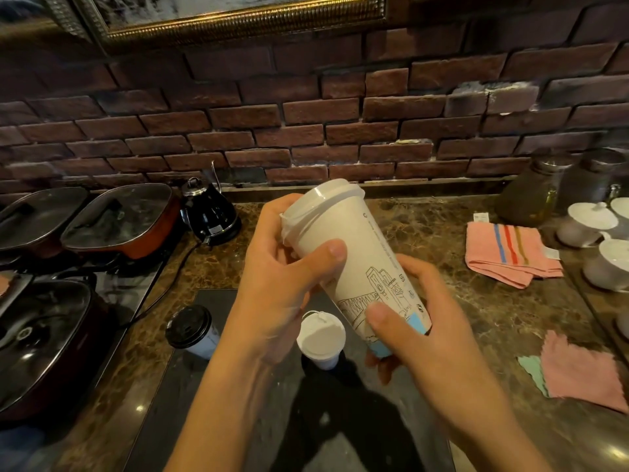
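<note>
Brick wall [306, 114] at back, marble counter [442, 233] below it w/ a dark slab [211, 386] set in front of the person. Lidded pans [119, 219] far left, black kettle [209, 216] next to them, striped towel [503, 253] and pink cloth [585, 373] on the right. The cup [354, 253], tall paper w/ a line drawing and blue band low down, is off the counter, held in the air over the slab, tilted: top up and away to the left, base toward the person's right. L hand [279, 277] wraps the upper wall just under the rim, thumb pressed on the front, fingers curled behind. R hand [432, 328] grasps the bottom end, thumb across the print, fingers hooked under the base. Both hands clenched on it, neither released. Two small cups stand on the slab beneath: white-lid one [321, 338] directly under, black-lid one [192, 330] to the left. White lid [330, 195] sits on the cup; something white sticks out at the rim by the L fingers, can't tell what. Handling, prob.: light, can't tell how full; paper wall is soft mid-body and dents if squeezed, which could pop the lid. Stiffest spots are rim and base, so hold there, gently. Dry paper isn't slippery. Tilted this far, any liquid could leak at the lid.
</note>
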Demonstrator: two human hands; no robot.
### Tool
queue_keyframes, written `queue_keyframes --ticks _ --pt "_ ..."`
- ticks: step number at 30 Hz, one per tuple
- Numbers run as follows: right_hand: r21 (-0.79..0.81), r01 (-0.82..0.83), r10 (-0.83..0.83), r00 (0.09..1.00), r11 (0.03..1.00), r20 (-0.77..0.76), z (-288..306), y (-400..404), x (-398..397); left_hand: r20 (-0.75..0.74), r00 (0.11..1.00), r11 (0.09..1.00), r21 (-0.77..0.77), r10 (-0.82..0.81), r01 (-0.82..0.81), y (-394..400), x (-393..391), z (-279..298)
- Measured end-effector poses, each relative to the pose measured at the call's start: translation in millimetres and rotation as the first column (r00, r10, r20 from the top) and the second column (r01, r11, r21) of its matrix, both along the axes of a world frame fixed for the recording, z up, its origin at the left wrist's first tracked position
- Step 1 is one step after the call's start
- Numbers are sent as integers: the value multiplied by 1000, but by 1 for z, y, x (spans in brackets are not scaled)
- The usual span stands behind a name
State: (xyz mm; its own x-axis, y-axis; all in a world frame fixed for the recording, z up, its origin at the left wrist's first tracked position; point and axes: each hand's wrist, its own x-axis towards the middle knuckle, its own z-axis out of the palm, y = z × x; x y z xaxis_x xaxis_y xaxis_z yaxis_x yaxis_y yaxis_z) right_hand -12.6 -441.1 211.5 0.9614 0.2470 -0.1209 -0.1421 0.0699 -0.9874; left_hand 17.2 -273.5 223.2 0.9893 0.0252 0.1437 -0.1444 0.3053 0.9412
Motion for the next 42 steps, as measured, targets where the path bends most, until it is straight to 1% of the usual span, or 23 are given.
queue_keyframes --ticks 2,5,7,9,11,12,13,14,16,17,18,19,20,21,23,24,28,29,31,33,34,38,42 --pt "-67 51 -44 994 996 104 -2 0 0 0 1000 1000 12 -7 7 0 -1 1" --pt "208 -25 25 1000 978 2 -4 0 -4 -16 1000 1000 -7 -25 25 -1 -1 3" --pt "471 -78 169 973 879 -154 -5 0 -5 -40 999 999 -44 -33 31 -1 -1 3" --pt "693 -98 371 893 714 -255 -11 -1 -6 -56 997 997 -70 -45 41 -2 -1 2" --pt "831 -85 524 809 550 -265 -20 -1 -5 -62 996 994 -96 -62 55 -5 -1 0" --pt "840 -81 541 797 536 -268 -21 -1 -5 -64 996 994 -99 -59 53 -5 -1 0" --pt "805 -83 507 813 588 -287 -20 0 -4 -66 997 995 -95 -49 43 -6 -1 0" --pt "714 -86 417 857 695 -303 -17 0 -4 -70 997 996 -89 -34 27 -6 -1 0" --pt "358 -46 131 967 933 -217 -13 0 -3 -77 997 998 -69 0 -5 -8 0 -1" --pt "150 5 8 996 989 -88 -12 -2 -2 -79 997 998 -54 13 -17 -10 0 -2" --pt "14 45 -46 998 999 44 -13 -5 0 -81 996 999 -40 20 -24 -11 1 -3" --pt "-43 67 -62 991 997 118 -14 -7 0 -86 996 999 -32 22 -25 -13 1 -4" --pt "-12 55 -54 992 998 111 -15 -8 0 -88 996 999 -32 16 -19 -14 1 -6" --pt "98 22 -26 999 995 43 -16 -9 1 -86 996 999 -40 -2 -2 -15 1 -7" --pt "383 -22 77 989 924 -128 -20 -11 2 -83 995 997 -57 -47 43 -17 2 -12" --pt "466 -16 122 972 885 -199 -24 -13 3 -90 994 998 -47 -54 50 -19 3 -14" --pt "576 -23 246 918 817 -312 -45 -23 12 -132 991 1000 16 -23 25 -28 7 -30" --pt "542 -17 229 917 840 -326 -47 -25 13 -134 991 1000 27 -4 8 -30 9 -33" --pt "327 51 53 952 944 -301 -54 -31 18 -94 993 992 111 68 -57 -35 10 -40" --pt "29 152 -149 985 988 -83 -59 -36 23 13 993 957 264 120 -119 -43 11 -47" --pt "-31 168 -168 986 985 11 -61 -38 26 69 989 928 343 129 -145 -49 10 -52" --pt "81 143 -146 989 986 31 -67 -40 31 173 973 830 513 150 -219 -71 8 -87" --pt "45 187 -190 977 981 97 -86 -37 34 209 960 774 571 186 -274 -88 8 -111"
